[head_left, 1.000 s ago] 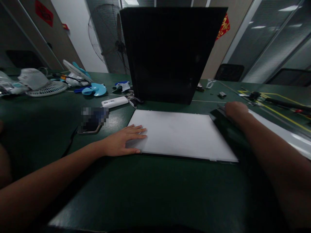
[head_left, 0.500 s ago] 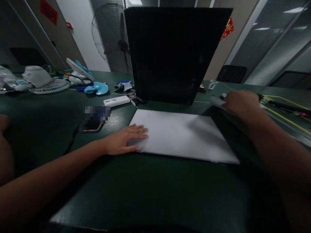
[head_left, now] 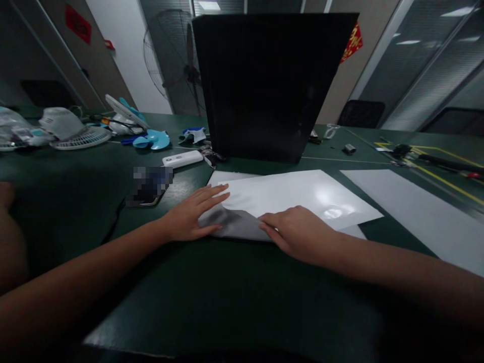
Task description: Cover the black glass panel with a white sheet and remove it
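A flat white rectangular panel (head_left: 236, 228) with a thin dark edge lies on the dark green table. Over it sits a glossy white sheet (head_left: 283, 190), turned askew, its near edge bent up. My right hand (head_left: 302, 233) pinches that near edge between thumb and fingers, in front of the panel's middle. At the panel's left end rests my left hand (head_left: 192, 214), fingers apart, with the fingertips by the sheet's left corner. Whether they press on the sheet or only the panel, I cannot tell. Much of the panel is hidden under the sheet.
Another white sheet (head_left: 410, 206) lies at the right. Behind the panel stands a large black screen-like board (head_left: 272, 85). A phone (head_left: 151, 186) and a white oblong device (head_left: 183, 159) lie left. Fan parts (head_left: 151, 139) are farther back. Another person's arm (head_left: 9, 237) shows far left.
My right hand has come from the far right to the panel's near side, bringing the glossy sheet over the panel. Another sheet now shows at the right. My left hand stays nearly in place.
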Available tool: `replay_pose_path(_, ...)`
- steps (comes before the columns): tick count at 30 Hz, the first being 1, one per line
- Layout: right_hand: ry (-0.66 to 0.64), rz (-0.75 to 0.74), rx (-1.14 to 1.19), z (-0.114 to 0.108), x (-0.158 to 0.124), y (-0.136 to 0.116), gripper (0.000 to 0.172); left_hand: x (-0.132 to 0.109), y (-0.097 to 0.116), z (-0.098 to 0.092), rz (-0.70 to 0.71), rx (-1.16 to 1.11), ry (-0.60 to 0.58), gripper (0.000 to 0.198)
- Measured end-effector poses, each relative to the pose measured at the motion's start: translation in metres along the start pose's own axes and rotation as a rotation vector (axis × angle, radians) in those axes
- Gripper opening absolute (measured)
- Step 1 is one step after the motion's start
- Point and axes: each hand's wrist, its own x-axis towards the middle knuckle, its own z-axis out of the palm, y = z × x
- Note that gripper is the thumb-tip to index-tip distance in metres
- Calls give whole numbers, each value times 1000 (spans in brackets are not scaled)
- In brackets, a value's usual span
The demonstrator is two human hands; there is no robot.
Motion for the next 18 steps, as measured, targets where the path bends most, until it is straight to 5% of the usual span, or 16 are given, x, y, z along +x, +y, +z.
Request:
replay_pose_path(7, 79, -220, 281, 14, -1, 0, 45, 6, 15, -2, 270, 48, 266, 44)
replay_pose_path(14, 120, -166, 164, -7, -7, 10, 50, 11, 17, -16, 295, 40, 201, 18)
replay_pose_path(18, 52, 22, -121, -12, 10, 60, 50, 4, 2, -17, 210, 28, 112, 18)
